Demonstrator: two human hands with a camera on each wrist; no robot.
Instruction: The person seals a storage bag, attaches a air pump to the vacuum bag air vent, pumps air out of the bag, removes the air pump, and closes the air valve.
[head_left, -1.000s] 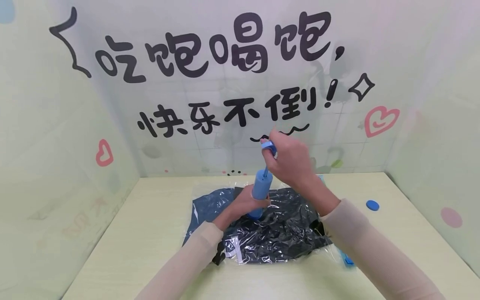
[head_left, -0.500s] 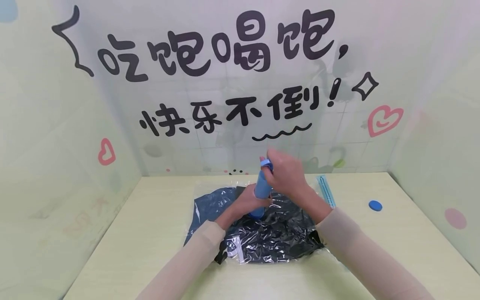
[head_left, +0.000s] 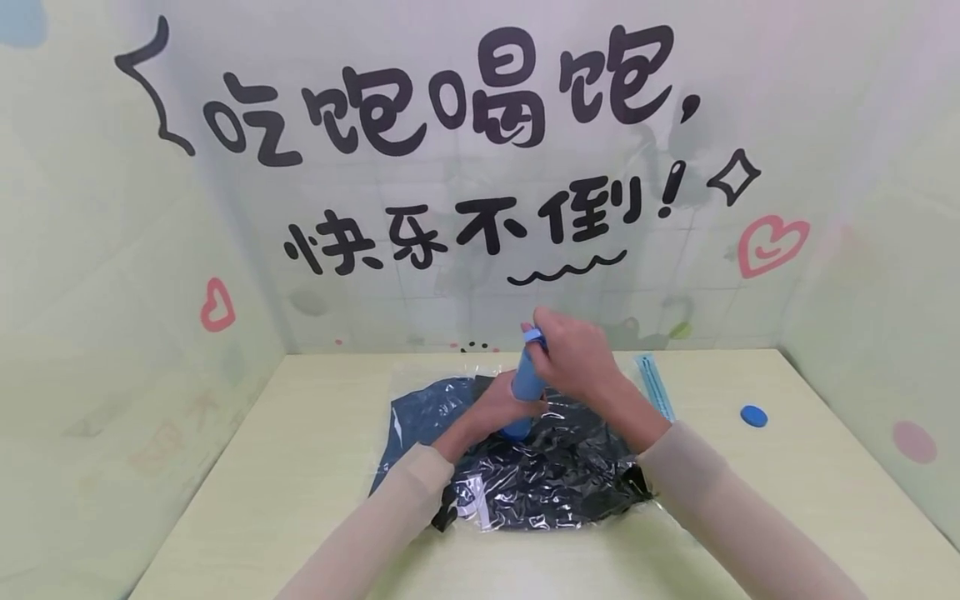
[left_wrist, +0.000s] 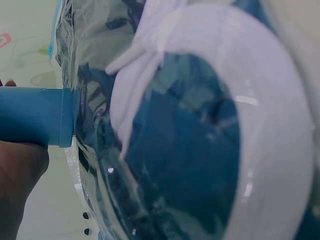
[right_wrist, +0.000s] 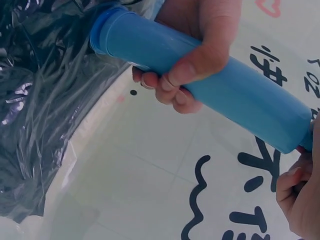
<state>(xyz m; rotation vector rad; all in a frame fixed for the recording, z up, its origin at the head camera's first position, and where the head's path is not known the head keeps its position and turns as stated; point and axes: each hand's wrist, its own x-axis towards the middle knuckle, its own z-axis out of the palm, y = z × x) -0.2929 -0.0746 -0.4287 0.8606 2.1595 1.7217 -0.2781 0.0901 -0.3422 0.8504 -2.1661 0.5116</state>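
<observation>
A blue hand pump stands tilted on a clear plastic vacuum bag, its base against the bag's surface. Dark, wrinkled fabric and a blue piece show through the film, along with white trim. My left hand grips the pump's barrel, fingers and thumb wrapped round it. Above it, my right hand holds the pump's handle, which sits down close to the barrel's top. In the right wrist view the left hand's fingers show round the barrel; the right hand is mostly cut off.
A round blue cap lies on the pale wooden table to the right. At the bag's back right is a light-blue strip. Printed white sheeting walls the back and both sides.
My right hand has pushed the pump handle down; the rod that showed a second ago is now inside the barrel. My left hand keeps its grip, and the view has shifted slightly.
</observation>
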